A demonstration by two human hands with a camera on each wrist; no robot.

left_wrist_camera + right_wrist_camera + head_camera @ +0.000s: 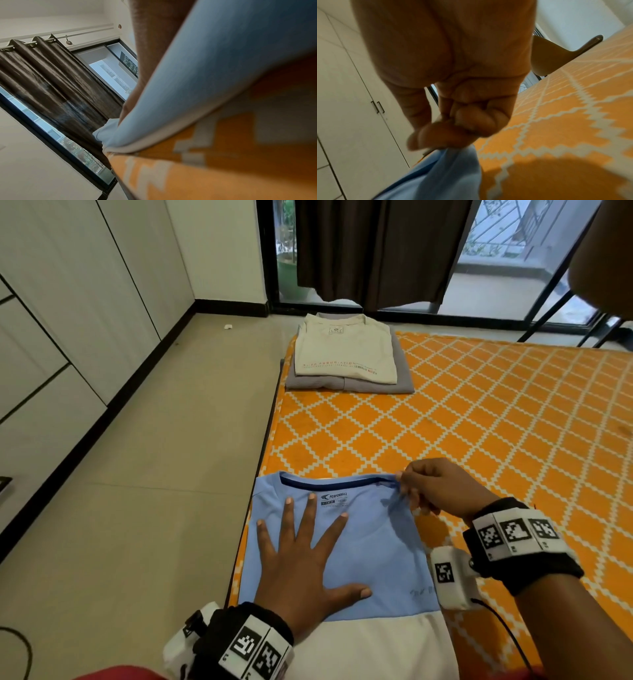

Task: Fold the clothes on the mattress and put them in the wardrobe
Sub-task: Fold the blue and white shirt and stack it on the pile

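Note:
A light blue and white T-shirt [376, 556] lies partly folded at the near left corner of the orange patterned mattress [479, 422]. My left hand [305, 556] lies flat on it with fingers spread, pressing the blue cloth down. My right hand [424, 491] pinches the shirt's upper right corner by the collar and lifts it a little; the right wrist view shows curled fingers [471, 121] on the blue fabric [447, 175]. In the left wrist view the blue shirt [205, 67] fills the frame over the mattress [223, 169].
A folded cream T-shirt [344, 350] lies on a folded grey garment [404, 381] at the mattress's far left corner. White wardrobe doors [51, 320] line the left wall across a tiled floor [154, 474]. Dark curtains [376, 251] hang over glass doors behind.

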